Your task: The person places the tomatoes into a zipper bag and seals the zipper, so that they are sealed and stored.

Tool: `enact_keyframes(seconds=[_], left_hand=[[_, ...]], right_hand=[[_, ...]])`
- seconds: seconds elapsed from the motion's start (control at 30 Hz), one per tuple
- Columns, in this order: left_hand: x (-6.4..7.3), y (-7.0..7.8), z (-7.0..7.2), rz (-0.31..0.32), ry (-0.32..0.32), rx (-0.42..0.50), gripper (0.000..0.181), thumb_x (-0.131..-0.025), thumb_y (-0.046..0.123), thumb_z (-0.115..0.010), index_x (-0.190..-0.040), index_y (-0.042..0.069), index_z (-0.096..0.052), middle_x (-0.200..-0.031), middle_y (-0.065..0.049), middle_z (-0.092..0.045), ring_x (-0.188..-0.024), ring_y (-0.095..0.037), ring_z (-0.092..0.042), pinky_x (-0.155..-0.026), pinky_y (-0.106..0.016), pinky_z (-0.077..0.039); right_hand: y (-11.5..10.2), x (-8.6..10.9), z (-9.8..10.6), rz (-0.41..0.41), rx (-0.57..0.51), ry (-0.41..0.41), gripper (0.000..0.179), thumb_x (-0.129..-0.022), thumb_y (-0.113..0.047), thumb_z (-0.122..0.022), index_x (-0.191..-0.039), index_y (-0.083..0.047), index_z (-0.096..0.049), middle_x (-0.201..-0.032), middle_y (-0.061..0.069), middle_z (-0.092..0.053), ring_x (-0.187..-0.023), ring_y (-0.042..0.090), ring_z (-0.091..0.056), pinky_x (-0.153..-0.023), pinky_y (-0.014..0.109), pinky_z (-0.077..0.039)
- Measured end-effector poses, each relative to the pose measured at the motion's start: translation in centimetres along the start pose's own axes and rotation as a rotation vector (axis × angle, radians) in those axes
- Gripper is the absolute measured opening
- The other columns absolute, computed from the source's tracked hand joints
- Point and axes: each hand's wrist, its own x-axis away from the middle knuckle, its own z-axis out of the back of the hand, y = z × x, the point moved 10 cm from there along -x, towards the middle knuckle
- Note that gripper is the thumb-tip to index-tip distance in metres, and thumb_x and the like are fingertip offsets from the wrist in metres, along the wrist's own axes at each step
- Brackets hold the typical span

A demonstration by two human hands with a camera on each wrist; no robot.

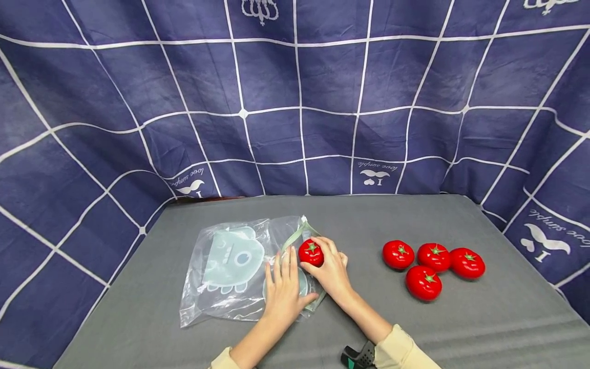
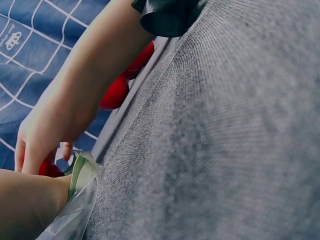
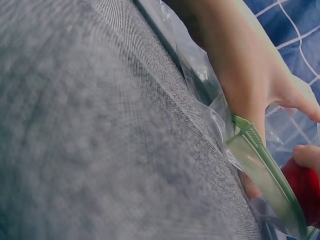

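A clear plastic zip bag [image 1: 195, 292] with pale green cartoon prints lies flat on the grey table, its green-edged mouth [image 3: 265, 170] facing right. My left hand [image 1: 282, 294] rests on the bag near that mouth, fingers straight and thumb spread out. At the opening, my right hand [image 1: 334, 271] grips a red tomato [image 1: 309, 253] with a green stem top, thumb on the near side and fingers on the far side. In the left wrist view the tomato [image 2: 49, 169] is mostly hidden behind the hands. How far inside the bag it sits is hard to tell.
Several more red tomatoes [image 1: 423, 283] stand in a cluster on the right of the grey table [image 1: 359, 220]. A blue cloth with white grid lines [image 1: 332, 133] hangs behind and at both sides. A black strap device [image 1: 360, 355] is on my right wrist.
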Motion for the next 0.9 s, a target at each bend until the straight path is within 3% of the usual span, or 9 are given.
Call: enact_keyframes(seconds=[0.2,0.43,0.7,0.8,0.9], left_hand=[[0.2,0.1,-0.1,-0.003,-0.017,0.010,0.124,-0.050,0.065,-0.073,-0.142,0.002,-0.019,-0.142,-0.011,-0.035,-0.129,-0.033,-0.034,-0.103,-0.053,-0.030],[0.0,0.1,0.1,-0.009,0.010,0.012,0.123,-0.050,0.065,-0.074,-0.142,0.002,-0.022,-0.141,-0.012,-0.036,-0.128,-0.033,-0.035,-0.103,-0.052,-0.031],[-0.1,0.0,0.0,-0.011,0.015,0.019,0.123,-0.050,0.064,-0.074,-0.142,0.002,-0.022,-0.140,-0.012,-0.038,-0.127,-0.033,-0.036,-0.103,-0.053,-0.030],[-0.1,-0.1,0.0,-0.005,0.007,0.028,0.123,-0.050,0.063,-0.075,-0.143,0.002,-0.021,-0.140,-0.012,-0.038,-0.127,-0.033,-0.036,-0.102,-0.053,-0.030],[-0.1,0.0,0.0,-0.007,0.011,0.029,0.122,-0.050,0.063,-0.075,-0.142,0.002,-0.022,-0.140,-0.012,-0.038,-0.127,-0.033,-0.036,-0.102,-0.053,-0.030]], right_hand=[[0.9,0.3,-0.5,-0.047,-0.033,-0.019,0.060,-0.069,-0.029,-0.075,-0.123,-0.015,-0.053,-0.123,0.007,-0.050,-0.102,0.026,-0.057,-0.084,0.046,-0.027],[1.9,0.0,-1.2,-0.088,-0.111,-0.055,0.061,-0.071,-0.027,-0.074,-0.126,-0.014,-0.051,-0.127,0.009,-0.048,-0.112,0.029,-0.053,-0.089,0.050,-0.030],[2.8,-0.1,-2.1,-0.127,-0.200,-0.096,0.072,-0.070,-0.030,-0.075,-0.132,-0.010,-0.043,-0.130,0.014,-0.044,-0.113,0.035,-0.049,-0.093,0.055,-0.037],[2.8,-0.1,-2.3,-0.136,-0.203,-0.104,0.075,-0.070,-0.031,-0.074,-0.133,-0.007,-0.040,-0.130,0.017,-0.045,-0.113,0.038,-0.049,-0.096,0.054,-0.035],[2.7,-0.1,-2.4,-0.129,-0.194,-0.110,0.075,-0.071,-0.031,-0.073,-0.134,-0.008,-0.040,-0.132,0.018,-0.046,-0.115,0.038,-0.048,-0.100,0.057,-0.025]])
